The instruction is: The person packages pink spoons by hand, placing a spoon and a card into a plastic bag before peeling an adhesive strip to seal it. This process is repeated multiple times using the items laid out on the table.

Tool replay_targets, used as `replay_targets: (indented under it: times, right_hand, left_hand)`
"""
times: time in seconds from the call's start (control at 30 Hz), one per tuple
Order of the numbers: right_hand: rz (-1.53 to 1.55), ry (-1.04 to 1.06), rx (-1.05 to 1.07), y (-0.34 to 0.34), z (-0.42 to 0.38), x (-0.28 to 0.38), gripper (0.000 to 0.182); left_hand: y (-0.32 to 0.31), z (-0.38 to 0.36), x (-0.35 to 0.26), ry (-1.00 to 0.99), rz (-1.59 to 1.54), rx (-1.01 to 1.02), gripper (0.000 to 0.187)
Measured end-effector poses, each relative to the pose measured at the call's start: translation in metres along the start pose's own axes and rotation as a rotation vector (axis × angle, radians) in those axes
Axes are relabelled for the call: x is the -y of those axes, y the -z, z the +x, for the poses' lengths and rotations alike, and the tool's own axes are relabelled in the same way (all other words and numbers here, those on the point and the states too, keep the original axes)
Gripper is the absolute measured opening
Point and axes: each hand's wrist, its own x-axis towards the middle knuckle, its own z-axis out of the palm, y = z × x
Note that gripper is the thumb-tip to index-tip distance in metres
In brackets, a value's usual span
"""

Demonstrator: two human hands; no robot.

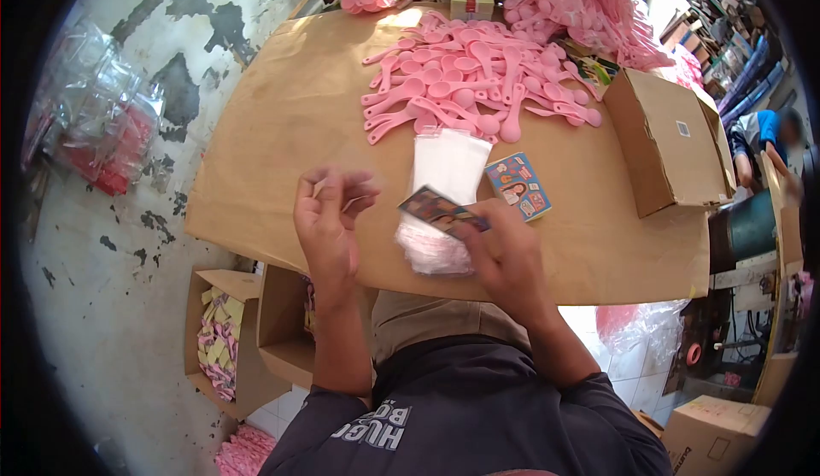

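My right hand (512, 258) is closed on a dark printed card (442, 211), held by its right end above a stack of clear plastic bags (434, 249). To the left of the stack, my left hand (331, 220) is raised over the table, palm up. Its fingers are half curled and apart, a little blurred, and I make out nothing held in them. White bags (448, 161) lie behind the card. Just beyond my right hand is a small blue box (519, 185) with printed pictures. A wide pile of pink plastic spoons (478, 74) spreads over the far part of the table.
The brown-covered table (282, 134) carries an open cardboard box (670, 138) at the right and bagged pink spoons (581, 6) at the back. Open cartons (224, 331) stand below its left edge. At far right a person in blue (764, 134) is partly visible.
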Motion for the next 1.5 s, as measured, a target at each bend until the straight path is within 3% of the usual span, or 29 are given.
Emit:
replay_targets:
  times: [0.1, 0.13, 0.2, 0.33, 0.47, 0.63, 0.93, 1.07, 1.37, 1.5]
  right_hand:
    - [0.107, -0.105, -0.099, 0.007, -0.006, -0.005, 0.011]
    - [0.27, -0.212, -0.14, 0.007, -0.009, -0.009, 0.013]
    - [0.486, -0.364, -0.184, 0.011, -0.011, -0.009, 0.018]
    - [0.59, -0.412, -0.083, 0.017, -0.017, -0.004, 0.021]
    - [0.66, -0.419, -0.044, 0.017, -0.016, -0.003, 0.022]
    - [0.754, -0.373, -0.197, 0.015, -0.012, 0.001, 0.022]
    - [0.672, -0.441, -0.003, 0.025, -0.017, 0.002, 0.018]
    - [0.643, -0.429, -0.019, 0.028, -0.009, 0.0, 0.017]
    - [0.584, -0.419, 0.027, 0.038, 0.001, -0.003, 0.018]
    - [0.79, -0.391, -0.095, 0.028, 0.002, 0.001, 0.017]
  left_hand:
    - [-0.018, -0.006, -0.014, 0.137, -0.22, -0.008, 0.012]
    - [-0.02, -0.007, -0.015, 0.182, -0.286, -0.011, 0.012]
    - [-0.022, -0.008, -0.009, 0.119, -0.256, 0.02, 0.012]
    - [-0.032, -0.013, 0.006, -0.027, -0.242, 0.151, 0.016]
    - [-0.053, -0.021, 0.002, 0.045, -0.238, 0.191, 0.018]
    - [-0.068, -0.029, 0.001, 0.154, -0.353, 0.188, 0.025]
    - [-0.075, -0.032, 0.005, 0.132, -0.325, 0.18, 0.023]
    - [-0.077, -0.036, 0.008, 0.145, -0.278, 0.158, 0.023]
    - [-0.082, -0.042, 0.012, 0.223, -0.264, 0.309, 0.024]
    - [-0.09, -0.046, 0.008, 0.154, -0.283, 0.263, 0.024]
